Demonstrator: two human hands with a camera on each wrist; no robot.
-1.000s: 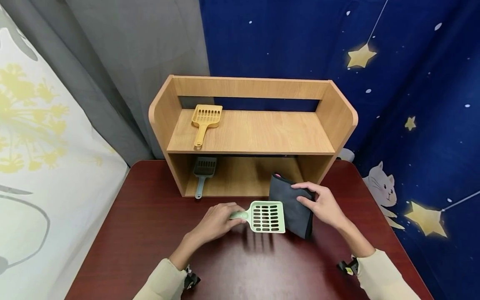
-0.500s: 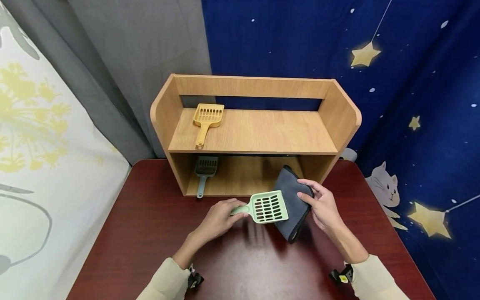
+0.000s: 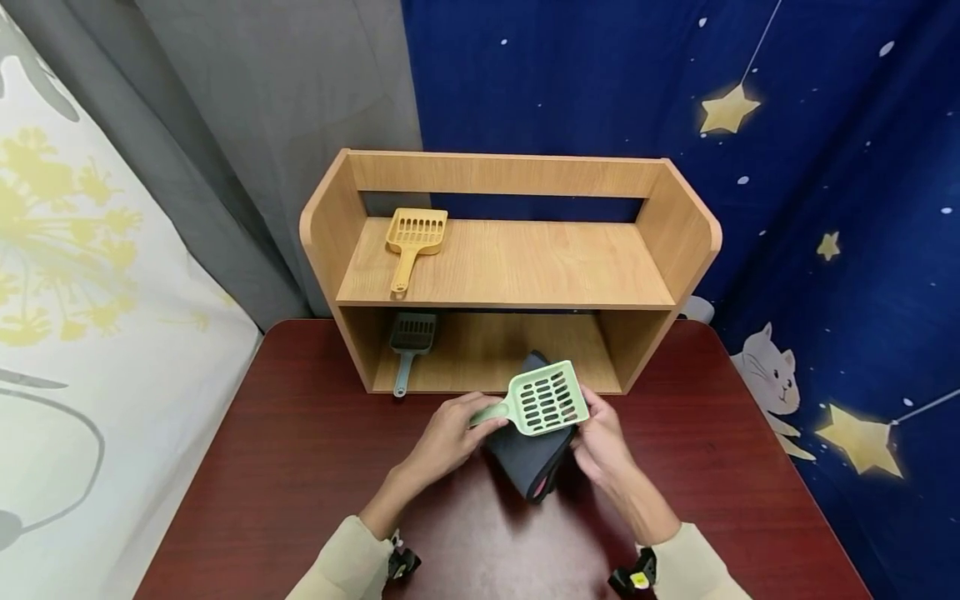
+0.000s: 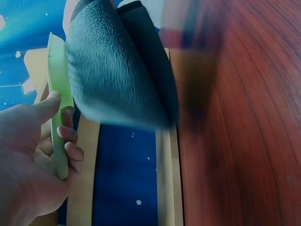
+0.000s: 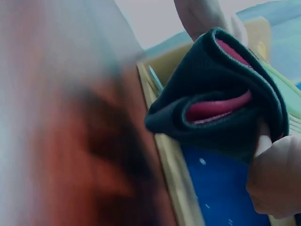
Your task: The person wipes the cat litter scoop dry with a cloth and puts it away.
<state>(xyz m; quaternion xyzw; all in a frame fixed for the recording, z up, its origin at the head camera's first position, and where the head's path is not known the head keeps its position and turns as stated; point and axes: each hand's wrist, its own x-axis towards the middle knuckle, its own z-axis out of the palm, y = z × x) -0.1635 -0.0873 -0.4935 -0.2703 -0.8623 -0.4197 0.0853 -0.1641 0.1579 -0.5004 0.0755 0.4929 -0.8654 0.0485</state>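
Note:
My left hand (image 3: 450, 433) grips the handle of a pale green slotted litter scoop (image 3: 546, 398), its head pointing right above the table. Behind and below the scoop, my right hand (image 3: 602, 437) holds a folded dark grey cloth (image 3: 525, 462) by its right side. In the right wrist view the cloth (image 5: 202, 89) shows a pink inner side between its folds. Seen from the left wrist, the cloth (image 4: 108, 70) lies right beside the scoop's head (image 4: 59, 66). The scoop covers part of the cloth and some right fingertips in the head view.
A two-tier wooden shelf (image 3: 517, 267) stands at the back of the dark red table (image 3: 300, 483). On its upper tier lies a yellow litter scoop (image 3: 412, 242); a grey litter scoop (image 3: 410, 342) rests on the lower tier at left. Curtains hang behind.
My right hand has brought the cloth leftward and down, behind and under the green scoop. The left hand has shifted slightly right, lifting and tilting the scoop's head.

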